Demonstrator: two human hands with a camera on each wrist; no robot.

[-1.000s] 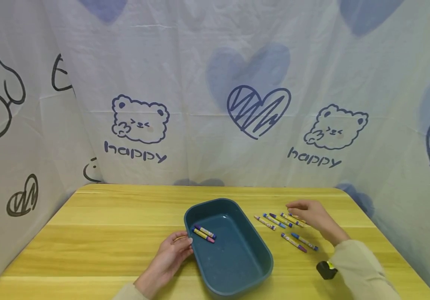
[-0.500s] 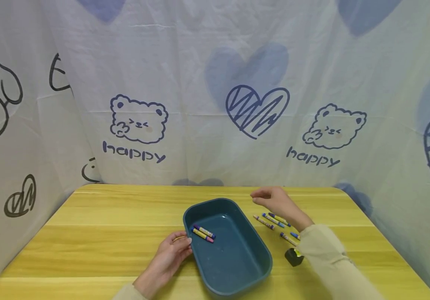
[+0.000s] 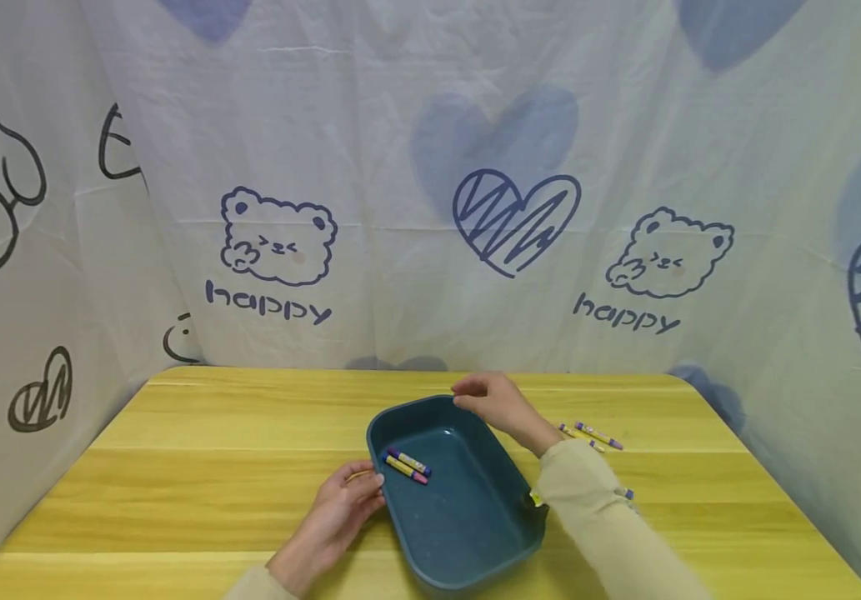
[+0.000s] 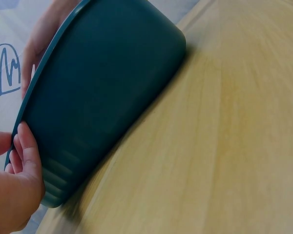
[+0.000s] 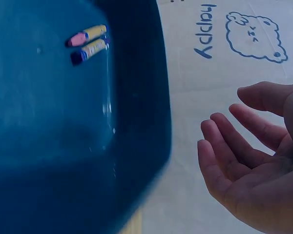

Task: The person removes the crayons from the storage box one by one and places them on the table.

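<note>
A dark teal plastic tub (image 3: 468, 533) stands on the table. Two crayons lie side by side in it: a yellow-wrapped crayon with a pink tip (image 3: 405, 469) and a crayon with dark purple ends (image 3: 411, 462). My left hand (image 3: 343, 508) grips the tub's left rim, thumb and fingers on either side of its wall (image 4: 97, 73). Above the tub's far right corner is my right hand (image 3: 501, 408). In the right wrist view, the right hand (image 5: 254, 156) has loosely bent, spread fingers with nothing between them.
To the right of the tub, several loose crayons (image 3: 598, 435) lie on the wooden table (image 3: 250, 467), partly hidden by the right forearm and sleeve (image 3: 595, 500). A printed white cloth (image 3: 400, 292) hangs behind the table and along its sides.
My right hand has moved left from over the loose crayons to the tub's far right corner. The left hand and the tub have stayed in place.
</note>
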